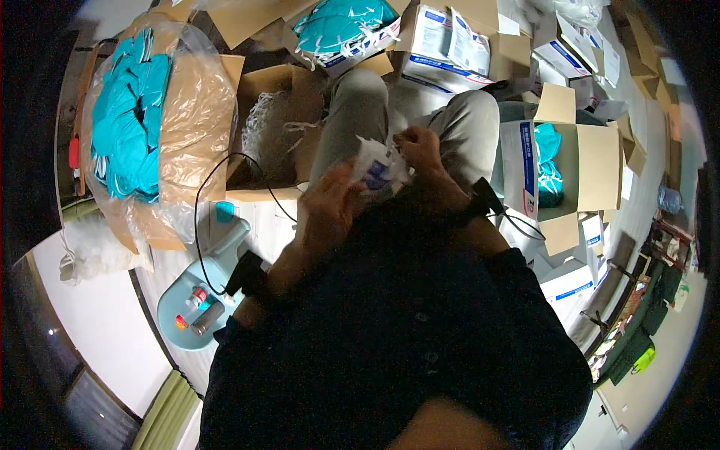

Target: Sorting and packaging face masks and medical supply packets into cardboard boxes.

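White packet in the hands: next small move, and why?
I'd probably steady the white packet with the left hand and straighten its upper edge with the right hand. The left hand holds its left side, the right hand is curled close to its right edge, and the upper edge looks uneven. Blur hides whether it's sealed.

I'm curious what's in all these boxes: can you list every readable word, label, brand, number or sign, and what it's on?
I won't copy the wording, but print shows here:
Open white box at right: white characters on blue.
White box beyond the knees: characters on a blue band.
White packet in hand: blue print, too blurred.
Red-labelled bottle: too small.
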The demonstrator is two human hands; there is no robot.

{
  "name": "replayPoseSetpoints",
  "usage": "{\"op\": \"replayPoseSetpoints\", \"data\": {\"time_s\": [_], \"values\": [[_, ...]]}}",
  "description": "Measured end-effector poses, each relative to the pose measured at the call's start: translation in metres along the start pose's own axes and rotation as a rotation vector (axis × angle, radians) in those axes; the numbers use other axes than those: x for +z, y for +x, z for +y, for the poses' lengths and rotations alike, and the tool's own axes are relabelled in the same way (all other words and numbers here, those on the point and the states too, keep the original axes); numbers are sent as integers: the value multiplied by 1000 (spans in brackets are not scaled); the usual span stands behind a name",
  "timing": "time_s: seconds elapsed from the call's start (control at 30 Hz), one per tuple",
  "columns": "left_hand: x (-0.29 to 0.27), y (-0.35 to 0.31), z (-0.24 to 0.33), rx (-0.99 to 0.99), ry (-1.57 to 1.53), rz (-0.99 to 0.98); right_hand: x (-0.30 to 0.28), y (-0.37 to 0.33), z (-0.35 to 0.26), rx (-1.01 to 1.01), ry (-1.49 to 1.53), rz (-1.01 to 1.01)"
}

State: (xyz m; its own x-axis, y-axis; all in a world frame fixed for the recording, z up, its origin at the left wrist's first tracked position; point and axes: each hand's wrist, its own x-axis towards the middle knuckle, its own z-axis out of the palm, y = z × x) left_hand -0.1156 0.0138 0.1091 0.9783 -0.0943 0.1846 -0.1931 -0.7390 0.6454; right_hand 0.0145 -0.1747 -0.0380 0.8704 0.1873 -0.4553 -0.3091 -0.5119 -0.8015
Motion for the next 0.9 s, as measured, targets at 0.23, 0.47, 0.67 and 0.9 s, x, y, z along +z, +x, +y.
{"op": "replayPoseSetpoints", "data": {"time_s": [0.23,0.47,0.67,0.9], "values": [[-3,27,-17,-64,-6,4,-31,-16,-52,-403,388,-191],[4,38,-17,98,20,22,-23,-33,-76,-440,528,-334],[2,35,-13,-20,-20,14,-29,-37,-81,-462,426,-323],[1,42,-15,-64,-96,-4,-21,-36,-70,-593,426,-355]]}}
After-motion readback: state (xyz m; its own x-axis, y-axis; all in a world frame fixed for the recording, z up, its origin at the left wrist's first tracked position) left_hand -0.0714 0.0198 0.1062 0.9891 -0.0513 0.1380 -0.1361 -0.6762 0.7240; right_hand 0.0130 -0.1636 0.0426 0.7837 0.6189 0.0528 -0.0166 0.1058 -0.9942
